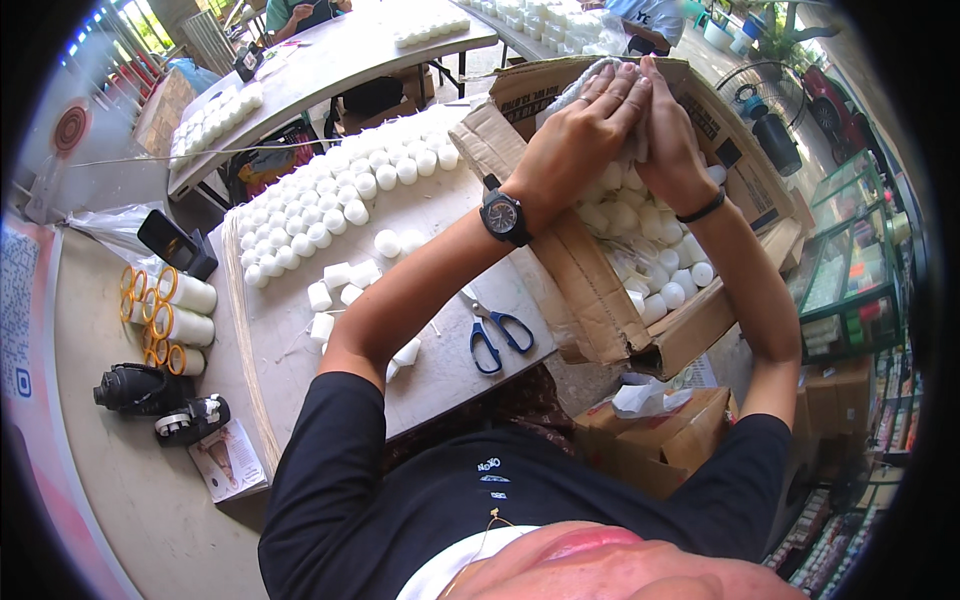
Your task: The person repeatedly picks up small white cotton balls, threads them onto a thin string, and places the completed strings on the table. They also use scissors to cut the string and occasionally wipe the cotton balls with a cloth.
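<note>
Both my hands meet over the far side of an open cardboard box [590, 290], pressed together around a whitish cloth [568, 97]. My left hand [605, 110], below a black wristwatch, lies along the cloth with its fingers stretched side by side. Against it from the right comes my right hand [665, 140], with a dark band on the wrist; part of the cloth shows between the palms. Beneath them the box holds many short white candles [655, 222], some in clear plastic. Scissors [497, 332] with blue handles lie on the table [440, 390], left of the box.
Rows of white candles [330, 200] cover the table's far part; several lie loose near my left forearm. Farther left are orange-rimmed white rolls [185, 325] and a black case [178, 243]. Another cardboard box [650, 435] sits below. A green-framed glass cabinet [850, 270] stands right.
</note>
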{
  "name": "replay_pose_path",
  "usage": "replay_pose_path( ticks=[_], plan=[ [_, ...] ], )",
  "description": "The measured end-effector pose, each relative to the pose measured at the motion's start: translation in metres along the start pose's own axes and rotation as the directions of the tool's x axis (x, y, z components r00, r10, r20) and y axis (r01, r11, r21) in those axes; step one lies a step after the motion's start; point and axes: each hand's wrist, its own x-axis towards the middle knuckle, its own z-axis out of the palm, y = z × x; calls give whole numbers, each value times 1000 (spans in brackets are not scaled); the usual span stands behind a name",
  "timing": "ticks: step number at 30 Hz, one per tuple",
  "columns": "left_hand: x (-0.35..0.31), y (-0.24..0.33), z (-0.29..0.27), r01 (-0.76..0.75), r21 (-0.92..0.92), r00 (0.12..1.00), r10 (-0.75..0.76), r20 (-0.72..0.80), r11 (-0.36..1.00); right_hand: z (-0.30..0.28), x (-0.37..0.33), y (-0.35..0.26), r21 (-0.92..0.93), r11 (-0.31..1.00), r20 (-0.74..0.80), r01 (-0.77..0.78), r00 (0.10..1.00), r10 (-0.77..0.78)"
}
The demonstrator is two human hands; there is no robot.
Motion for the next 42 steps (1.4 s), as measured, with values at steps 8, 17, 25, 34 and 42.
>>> replay_pose_path(
  ticks=[8, 17, 25, 34, 42],
  plan=[
    [-1, 1, -4, -66, -55, 986, 56, -157, 996, 14, -10, 4, 49, 996, -58, 74, 996, -71],
    [4, 13, -4, 10, 77, 988, 2, -156, 997, 44, -39, -8, 91, 991, -36, 100, 995, -97],
    [7, 4, -17, -134, 28, 960, 137, -243, 991, 15, -26, -2, 129, 989, 207, 75, 973, -100],
    [17, -34, -28, -46, -293, 999, 35, -41, 955, 10, -19, 4, -133, 958, 87, -253, 960, 266],
    [25, -57, -17, 261, 74, 965, -261, -7, 962, -11, 1, 13, -41, 917, 266, -396, 880, 392]
  ],
)
